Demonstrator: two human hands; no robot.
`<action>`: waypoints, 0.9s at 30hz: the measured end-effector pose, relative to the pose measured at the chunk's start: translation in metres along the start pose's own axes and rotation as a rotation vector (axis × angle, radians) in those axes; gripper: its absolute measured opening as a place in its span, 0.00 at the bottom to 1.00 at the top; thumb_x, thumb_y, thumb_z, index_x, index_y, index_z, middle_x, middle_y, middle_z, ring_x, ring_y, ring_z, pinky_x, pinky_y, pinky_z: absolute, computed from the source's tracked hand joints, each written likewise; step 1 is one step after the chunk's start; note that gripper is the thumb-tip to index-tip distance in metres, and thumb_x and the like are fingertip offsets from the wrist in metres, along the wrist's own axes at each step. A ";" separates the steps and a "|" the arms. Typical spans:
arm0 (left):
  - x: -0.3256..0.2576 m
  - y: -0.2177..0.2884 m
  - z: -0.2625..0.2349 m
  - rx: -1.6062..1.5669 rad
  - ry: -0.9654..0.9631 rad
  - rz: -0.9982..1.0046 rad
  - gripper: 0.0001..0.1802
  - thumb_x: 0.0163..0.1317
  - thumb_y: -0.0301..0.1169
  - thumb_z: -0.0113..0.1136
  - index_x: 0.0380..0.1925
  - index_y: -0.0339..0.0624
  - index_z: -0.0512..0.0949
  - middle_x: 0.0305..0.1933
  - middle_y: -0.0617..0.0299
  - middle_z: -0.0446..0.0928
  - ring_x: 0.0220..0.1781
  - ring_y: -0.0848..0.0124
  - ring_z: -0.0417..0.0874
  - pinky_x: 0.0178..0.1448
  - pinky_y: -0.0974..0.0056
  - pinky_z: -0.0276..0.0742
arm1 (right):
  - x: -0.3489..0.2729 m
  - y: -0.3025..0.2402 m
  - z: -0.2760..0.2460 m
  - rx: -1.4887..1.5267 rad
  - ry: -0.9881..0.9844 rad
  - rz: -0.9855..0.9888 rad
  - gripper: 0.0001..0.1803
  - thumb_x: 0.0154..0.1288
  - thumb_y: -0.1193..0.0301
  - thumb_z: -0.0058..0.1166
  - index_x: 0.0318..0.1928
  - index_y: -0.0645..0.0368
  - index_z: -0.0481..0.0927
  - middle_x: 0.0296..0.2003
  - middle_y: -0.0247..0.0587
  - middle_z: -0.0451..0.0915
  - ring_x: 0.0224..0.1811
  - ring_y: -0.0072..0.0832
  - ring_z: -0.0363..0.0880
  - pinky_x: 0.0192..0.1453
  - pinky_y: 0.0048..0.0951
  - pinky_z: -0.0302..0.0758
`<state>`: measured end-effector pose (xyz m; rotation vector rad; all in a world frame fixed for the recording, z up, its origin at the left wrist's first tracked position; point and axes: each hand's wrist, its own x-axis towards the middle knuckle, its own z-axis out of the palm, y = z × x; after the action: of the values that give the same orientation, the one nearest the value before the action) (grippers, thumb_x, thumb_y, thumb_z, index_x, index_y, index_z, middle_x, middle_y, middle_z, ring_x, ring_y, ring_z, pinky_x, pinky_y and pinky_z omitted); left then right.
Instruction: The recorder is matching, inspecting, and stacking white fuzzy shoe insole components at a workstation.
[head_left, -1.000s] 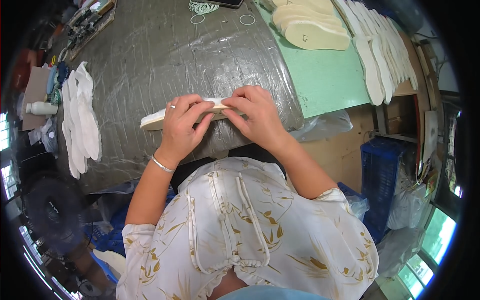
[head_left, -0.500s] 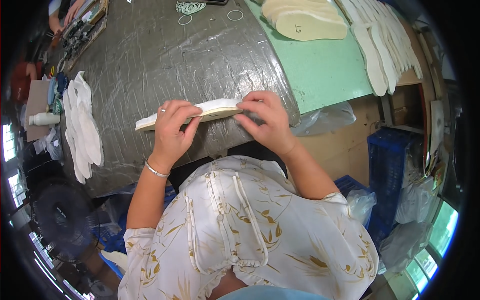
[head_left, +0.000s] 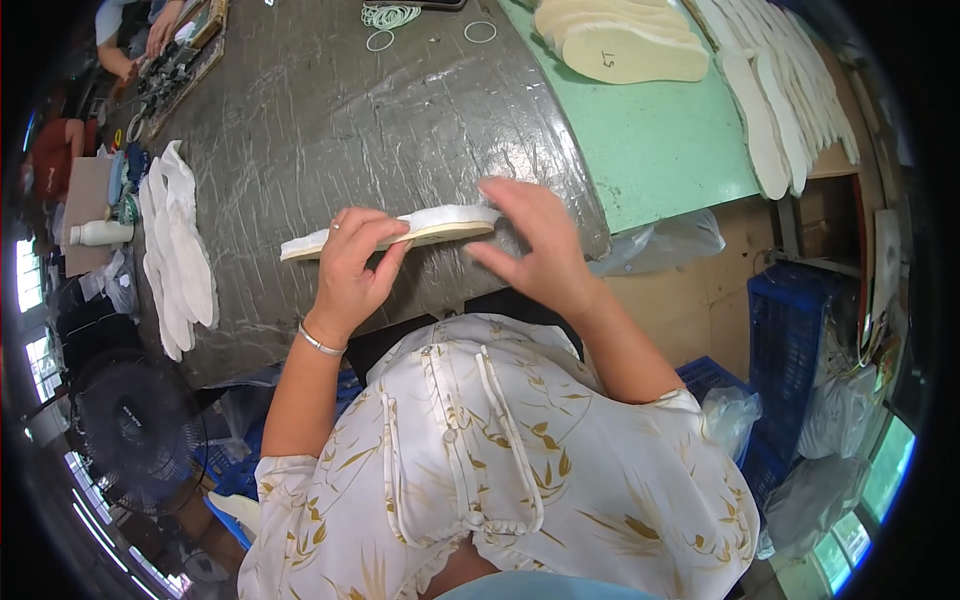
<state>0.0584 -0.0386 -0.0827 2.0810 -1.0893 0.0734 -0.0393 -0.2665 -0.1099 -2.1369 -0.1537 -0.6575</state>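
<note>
Two hands at work in the head view. Pinching a white-and-cream insole (head_left: 450, 222) near its middle between thumb and fingers of the left hand (head_left: 352, 262). Spreading thumb and fingers of the right hand (head_left: 545, 250) wide about its right end, too blurred to judge for contact. Held lengthwise near the front edge of the grey tabletop (head_left: 300, 110), between white insoles (head_left: 180, 255) at left and a green board (head_left: 660, 150) at right.

The counter (head_left: 290, 120) has a glossy, wrinkled, plastic-like surface; the insole (head_left: 450, 216) looks fleecy on one face, smooth and matt on the other. At right, the green board (head_left: 660, 150) is smooth; the panel (head_left: 685, 290) is matt wood; the blue crate (head_left: 783, 345) is plastic.
</note>
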 end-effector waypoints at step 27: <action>-0.006 -0.003 0.002 0.020 0.004 0.014 0.14 0.49 0.17 0.68 0.36 0.40 0.80 0.38 0.57 0.76 0.39 0.61 0.77 0.43 0.62 0.72 | -0.019 0.032 0.015 -0.027 -0.354 0.052 0.17 0.59 0.64 0.66 0.48 0.54 0.83 0.51 0.37 0.82 0.57 0.36 0.78 0.68 0.48 0.64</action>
<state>0.0563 -0.0347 -0.0886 2.0902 -1.1054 0.0959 -0.0383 -0.2722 -0.1497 -2.2604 -0.2804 -0.2476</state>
